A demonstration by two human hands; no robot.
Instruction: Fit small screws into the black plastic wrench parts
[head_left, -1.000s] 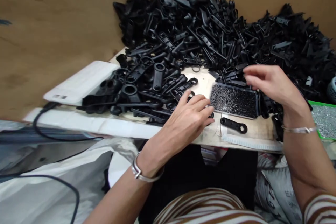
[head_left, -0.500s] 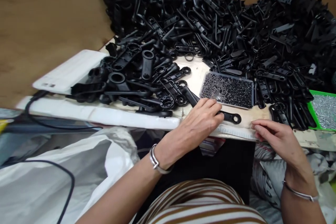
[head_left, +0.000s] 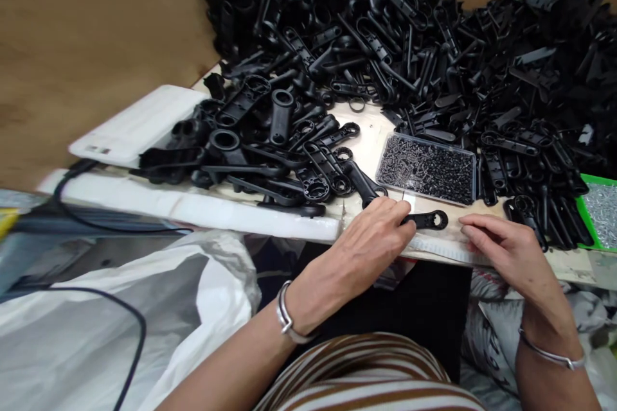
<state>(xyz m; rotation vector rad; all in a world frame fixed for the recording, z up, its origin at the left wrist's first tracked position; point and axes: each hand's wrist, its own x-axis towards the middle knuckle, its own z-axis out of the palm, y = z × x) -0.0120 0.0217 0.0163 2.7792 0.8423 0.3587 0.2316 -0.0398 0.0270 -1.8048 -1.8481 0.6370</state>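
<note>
My left hand point(head_left: 373, 237) is closed on a black plastic part point(head_left: 434, 219), whose ring-shaped end points right past my fingers. The rest of that part is hidden under the hand. A similar black piece point(head_left: 361, 181) lies just beyond my knuckles. My right hand point(head_left: 506, 250) is at the table's front edge, a short way right of the ring end. Its thumb and fingertips are pinched together; whatever may be between them is too small to tell. Behind both hands sits a clear box point(head_left: 475, 170) of tiny dark screws or similar bits.
A large heap of black plastic parts point(head_left: 328, 32) covers the back of the table. More parts point(head_left: 224, 141) lie at left, beside a white device point(head_left: 139, 122) with a cable. At right stands a green tray point(head_left: 585, 215) of small silvery pieces. A white sack point(head_left: 222, 289) hangs below the edge.
The view has turned slightly, so the table's contents appear shifted a little to the right. Both hands keep nearly the same pose, the left still on the black part.
</note>
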